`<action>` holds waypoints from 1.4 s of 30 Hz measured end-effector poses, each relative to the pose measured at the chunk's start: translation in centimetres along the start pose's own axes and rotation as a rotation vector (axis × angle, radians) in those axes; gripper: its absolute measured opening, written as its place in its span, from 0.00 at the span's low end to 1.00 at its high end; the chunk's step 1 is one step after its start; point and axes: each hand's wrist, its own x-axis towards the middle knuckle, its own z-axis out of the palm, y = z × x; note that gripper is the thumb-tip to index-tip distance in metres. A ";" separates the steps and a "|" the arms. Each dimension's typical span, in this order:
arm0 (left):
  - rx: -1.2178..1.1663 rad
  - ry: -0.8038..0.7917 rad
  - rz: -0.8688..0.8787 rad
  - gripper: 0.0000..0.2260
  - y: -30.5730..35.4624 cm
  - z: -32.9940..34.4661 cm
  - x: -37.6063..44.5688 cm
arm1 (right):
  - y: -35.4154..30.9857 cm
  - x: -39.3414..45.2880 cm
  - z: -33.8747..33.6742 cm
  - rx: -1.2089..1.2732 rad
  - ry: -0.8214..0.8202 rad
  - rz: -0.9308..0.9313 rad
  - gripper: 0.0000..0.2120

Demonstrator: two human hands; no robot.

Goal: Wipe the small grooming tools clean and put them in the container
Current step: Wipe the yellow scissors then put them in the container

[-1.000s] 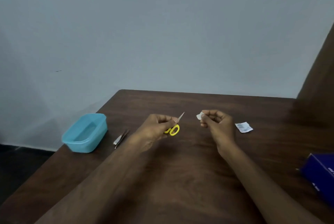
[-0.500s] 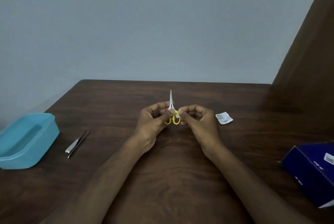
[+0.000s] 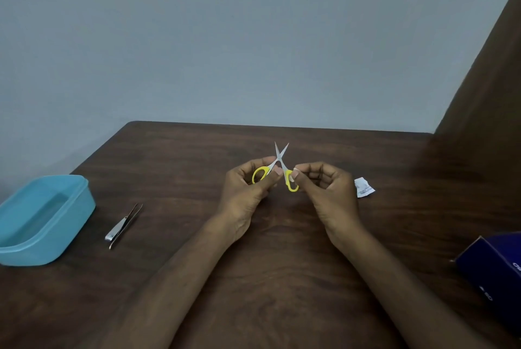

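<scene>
Above the table (image 3: 197, 278), the left hand (image 3: 248, 193) and right hand (image 3: 324, 193) each pinch one yellow handle of the scissors (image 3: 279, 168); the blades, closed half a second earlier, are now spread apart. The container (image 3: 70, 224) stays at far left.

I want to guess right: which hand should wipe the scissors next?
Probably the right hand: a white wipe seems pinched there. The left hand grips one yellow loop of the opened scissors.
</scene>
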 end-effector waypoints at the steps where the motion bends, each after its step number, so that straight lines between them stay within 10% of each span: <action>1: -0.009 0.010 -0.005 0.09 0.1 0.0 0.0 | 0.0 0.1 -0.1 0.005 0.012 -0.001 0.04; 33: 0.213 0.172 0.246 0.07 0.7 0.1 -0.3 | -0.5 0.8 -2.1 -0.214 -0.187 -0.175 0.07; 42: 0.579 -0.026 0.239 0.02 0.7 -1.1 -0.3 | -0.6 1.4 -3.1 -0.185 -0.094 -0.250 0.10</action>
